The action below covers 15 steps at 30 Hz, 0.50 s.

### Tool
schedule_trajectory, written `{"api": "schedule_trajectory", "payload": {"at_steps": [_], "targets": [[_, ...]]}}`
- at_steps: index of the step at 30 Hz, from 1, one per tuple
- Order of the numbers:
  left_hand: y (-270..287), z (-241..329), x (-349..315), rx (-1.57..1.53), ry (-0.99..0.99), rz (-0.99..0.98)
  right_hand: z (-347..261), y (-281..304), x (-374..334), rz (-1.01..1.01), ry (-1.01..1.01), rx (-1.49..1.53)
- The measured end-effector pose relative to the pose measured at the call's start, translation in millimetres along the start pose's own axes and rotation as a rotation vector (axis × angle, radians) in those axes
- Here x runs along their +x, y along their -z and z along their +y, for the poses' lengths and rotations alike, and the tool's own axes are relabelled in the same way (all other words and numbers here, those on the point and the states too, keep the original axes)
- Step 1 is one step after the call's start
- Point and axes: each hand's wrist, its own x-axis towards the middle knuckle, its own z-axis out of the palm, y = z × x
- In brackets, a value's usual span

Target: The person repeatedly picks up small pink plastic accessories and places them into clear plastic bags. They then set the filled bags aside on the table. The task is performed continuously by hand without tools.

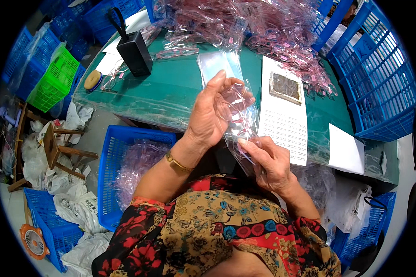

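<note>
A pair of round-lensed eyeglasses (230, 105) with thin pinkish frames is held over the table's front edge, apparently inside a clear plastic sleeve (253, 108). My left hand (203, 115) grips its upper end, the thumb up and the fingers curled behind the lens. At the lower end, my right hand (273, 165) pinches the sleeve and glasses between thumb and fingers. Just beyond my hands lies a stack of clear sleeves (221, 64). To the right, a white sheet of small printed labels (282, 127) carries a shallow square dark pad (285, 87).
A large heap of bagged pink glasses (245, 21) covers the back of the green table (166, 92). A black box-shaped device (135, 54) and a round sponge pot (93, 80) stand at left. Blue crates (379, 69) flank the table; another (107, 184) holds bagged items beside my left arm.
</note>
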Motion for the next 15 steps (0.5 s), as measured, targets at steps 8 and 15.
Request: {"api": "schedule_trajectory", "payload": {"at_steps": [8,15], "targets": [[-8,-8,-9,-0.137,0.06,0.027,-2,-4,-4,-0.046,-0.074,0.184],[-4,1,-13,-0.329,0.138,0.031,-7,-10,-1,-0.094,-0.154,0.408]]}}
